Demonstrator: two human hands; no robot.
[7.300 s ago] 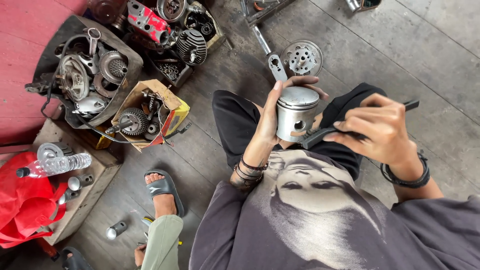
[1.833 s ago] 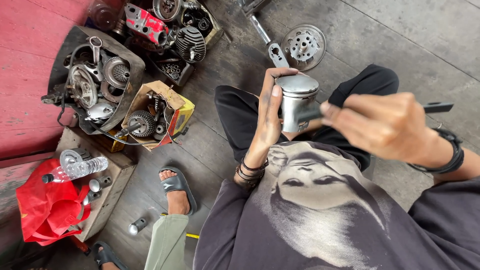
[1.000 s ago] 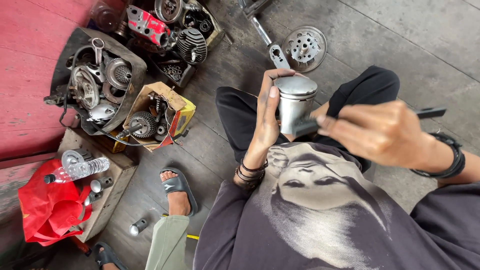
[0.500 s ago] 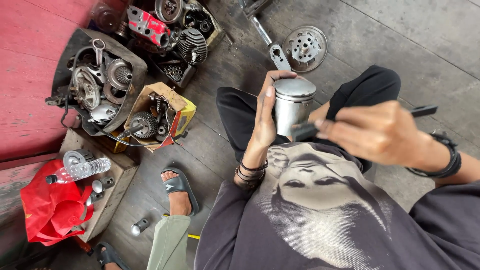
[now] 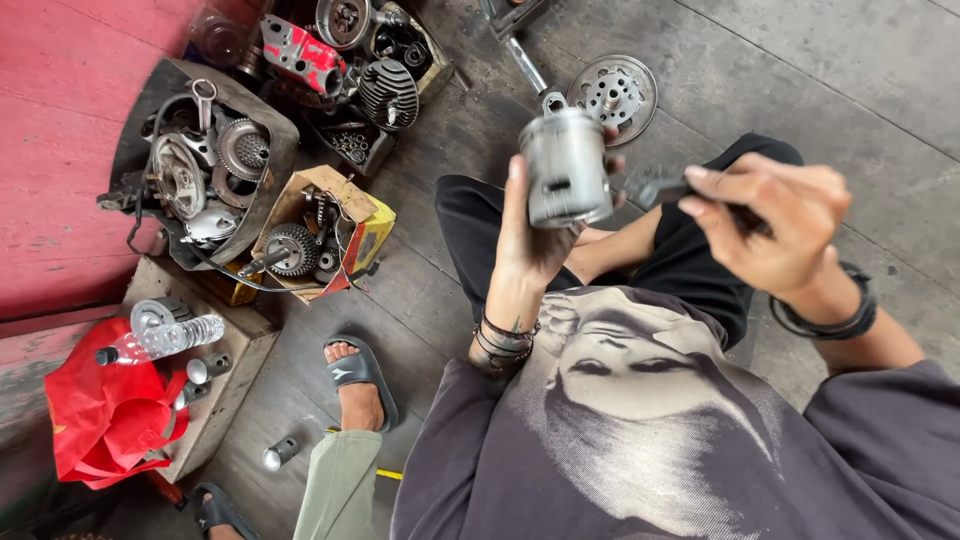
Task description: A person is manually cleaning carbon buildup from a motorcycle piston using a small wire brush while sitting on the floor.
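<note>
My left hand (image 5: 535, 235) holds a grey metal piston (image 5: 566, 165) upright in front of my chest, fingers wrapped round its skirt. My right hand (image 5: 765, 225) grips a dark slim tool (image 5: 650, 187) whose tip points at the piston's right side, a short gap away. Black bands sit on both wrists. I am sitting on the concrete floor, my black trousers below the hands.
An open engine case (image 5: 200, 170) and a cardboard box of gears (image 5: 315, 235) lie at the left. A round sprocket plate (image 5: 613, 92) lies beyond the piston. Another person's sandalled foot (image 5: 358, 375), a plastic bottle (image 5: 160, 340) and a red bag (image 5: 100, 415) are at lower left.
The piston has turned in my left hand, now tilted slightly. My right hand with the tool has drawn back to the right, away from the piston.
</note>
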